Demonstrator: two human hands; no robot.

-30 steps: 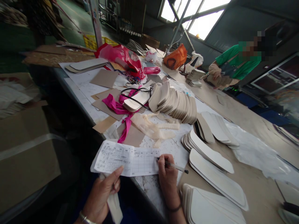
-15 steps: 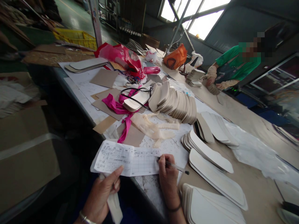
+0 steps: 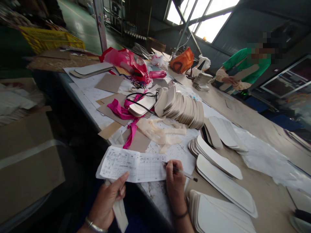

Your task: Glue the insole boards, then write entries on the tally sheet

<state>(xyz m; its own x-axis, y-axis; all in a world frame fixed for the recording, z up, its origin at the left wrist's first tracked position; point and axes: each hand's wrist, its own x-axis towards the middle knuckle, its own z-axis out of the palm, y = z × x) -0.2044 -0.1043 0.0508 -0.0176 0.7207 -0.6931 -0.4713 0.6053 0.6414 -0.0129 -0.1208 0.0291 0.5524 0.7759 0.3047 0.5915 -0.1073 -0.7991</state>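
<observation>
An open notebook (image 3: pixel 150 171) with ruled columns lies at the table's near edge, its left page full of handwriting. My left hand (image 3: pixel 108 197) is closed on its lower left part, thumb on the page; a pale strip of cloth or paper (image 3: pixel 120 215) hangs beneath that hand. My right hand (image 3: pixel 176 179) grips a pen (image 3: pixel 186 174) with a clear barrel, its tip at the upper right of the right page. Right beside this hand lie stacks of white rounded boards (image 3: pixel 224 184).
Beyond the notebook are a cream glove-like cloth (image 3: pixel 157 131), a pink cloth (image 3: pixel 119 110) and a long row of beige boards (image 3: pixel 182 108). Red (image 3: pixel 126 61) and orange bags (image 3: pixel 182 61) sit farther back. A co-worker in green (image 3: pixel 240 72) holds a board across the table.
The co-worker has lifted a board and holds it upright. My pen hand has shifted very slightly; my left hand and the notebook stay almost in place.
</observation>
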